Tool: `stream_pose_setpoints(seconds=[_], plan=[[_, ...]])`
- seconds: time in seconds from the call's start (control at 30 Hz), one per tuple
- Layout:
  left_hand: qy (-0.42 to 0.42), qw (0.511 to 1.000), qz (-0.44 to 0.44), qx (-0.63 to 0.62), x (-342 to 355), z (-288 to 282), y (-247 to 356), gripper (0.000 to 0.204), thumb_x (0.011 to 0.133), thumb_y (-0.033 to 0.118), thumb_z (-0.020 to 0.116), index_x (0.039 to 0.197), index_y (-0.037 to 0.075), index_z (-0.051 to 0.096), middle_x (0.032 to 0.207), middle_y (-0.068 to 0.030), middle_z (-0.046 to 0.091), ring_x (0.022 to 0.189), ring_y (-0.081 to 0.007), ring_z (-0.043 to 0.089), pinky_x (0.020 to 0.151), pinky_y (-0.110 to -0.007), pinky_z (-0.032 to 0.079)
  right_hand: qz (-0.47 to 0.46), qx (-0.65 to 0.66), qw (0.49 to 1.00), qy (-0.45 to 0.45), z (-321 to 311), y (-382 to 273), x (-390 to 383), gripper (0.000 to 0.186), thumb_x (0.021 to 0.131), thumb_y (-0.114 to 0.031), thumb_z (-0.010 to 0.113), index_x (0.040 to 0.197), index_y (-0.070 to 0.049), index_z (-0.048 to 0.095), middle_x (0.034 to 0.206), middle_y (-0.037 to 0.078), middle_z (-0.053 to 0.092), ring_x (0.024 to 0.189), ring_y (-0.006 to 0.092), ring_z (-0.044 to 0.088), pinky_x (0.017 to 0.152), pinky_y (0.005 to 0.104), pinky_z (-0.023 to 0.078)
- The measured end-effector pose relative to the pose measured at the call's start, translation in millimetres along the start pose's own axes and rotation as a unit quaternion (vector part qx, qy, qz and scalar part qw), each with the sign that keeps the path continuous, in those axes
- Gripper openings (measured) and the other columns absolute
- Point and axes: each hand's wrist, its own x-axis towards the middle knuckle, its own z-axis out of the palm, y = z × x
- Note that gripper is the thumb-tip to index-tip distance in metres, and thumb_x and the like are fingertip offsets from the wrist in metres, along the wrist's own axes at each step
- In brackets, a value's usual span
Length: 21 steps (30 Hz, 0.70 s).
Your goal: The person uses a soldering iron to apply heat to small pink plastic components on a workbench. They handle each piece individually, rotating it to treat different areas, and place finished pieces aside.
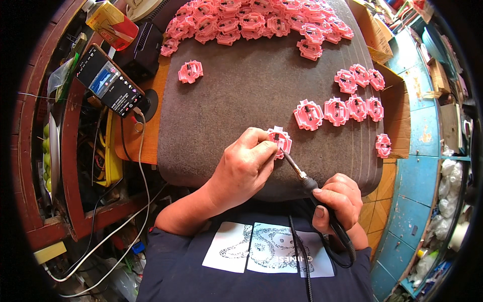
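My right hand [338,201] is closed around the black handle of a soldering iron [302,175], its cord curling down below the hand. The iron's tip touches the inside of a pink plastic housing [279,137] with a small black part in it. Bent over that housing's left side is my left hand [247,158], its thumb and fingers pinched together; what lies between the fingertips is hidden. To the right, several similar pink housings [308,115] lie in loose rows on the dark mat [226,110].
A large heap of pink housings [251,21] covers the mat's far end. One housing [190,72] lies alone at the left. A phone [109,80] stands on a holder at left, its white cable [145,166] hanging down, near a bottle [111,24]. Cardboard boxes [397,113] stand right.
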Motion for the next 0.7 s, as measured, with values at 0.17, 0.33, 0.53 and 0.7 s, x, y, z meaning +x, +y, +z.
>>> stream_pose_setpoints(seconds=[0.17,0.33,0.53,0.7], plan=[[-0.002,1.000,0.001,0.003,-0.1,-0.3,-0.1,0.018,0.086,-0.005,0.076,0.101,0.001,0.070,0.103,-0.0151,0.065,0.088,-0.0327,0.069,0.076,-0.039,0.057,-0.001,0.002,1.000,0.001,0.2,-1.2,0.8,0.021,0.090,-0.013,0.072,0.104,0.002,0.069,0.073,0.009,0.062,0.056,0.0234,0.058,0.052,0.0369,0.045],[-0.006,1.000,0.002,0.004,0.8,-0.2,0.5,0.018,0.086,-0.005,0.076,0.102,0.001,0.070,0.103,-0.0153,0.064,0.088,-0.0327,0.069,0.076,-0.040,0.057,-0.003,-0.004,1.000,0.000,-0.3,-1.9,0.2,0.020,0.091,-0.012,0.071,0.104,0.002,0.068,0.073,0.009,0.062,0.056,0.0231,0.057,0.052,0.0369,0.045],[-0.010,1.000,0.004,0.011,1.1,-1.6,1.8,0.019,0.086,-0.005,0.076,0.103,0.001,0.070,0.104,-0.0156,0.064,0.087,-0.0329,0.069,0.076,-0.040,0.057,-0.013,-0.010,1.000,-0.005,-0.4,-1.2,0.4,0.020,0.089,-0.011,0.071,0.104,0.003,0.068,0.073,0.009,0.062,0.056,0.0231,0.057,0.052,0.0371,0.044],[-0.007,1.000,0.003,0.011,0.7,-0.6,1.5,0.020,0.086,-0.005,0.076,0.105,0.001,0.070,0.104,-0.0157,0.064,0.087,-0.0332,0.069,0.076,-0.040,0.057,-0.009,-0.009,1.000,-0.003,-0.4,-1.8,-1.3,0.021,0.090,-0.012,0.071,0.105,0.003,0.068,0.073,0.009,0.062,0.057,0.0235,0.058,0.052,0.0372,0.046]])
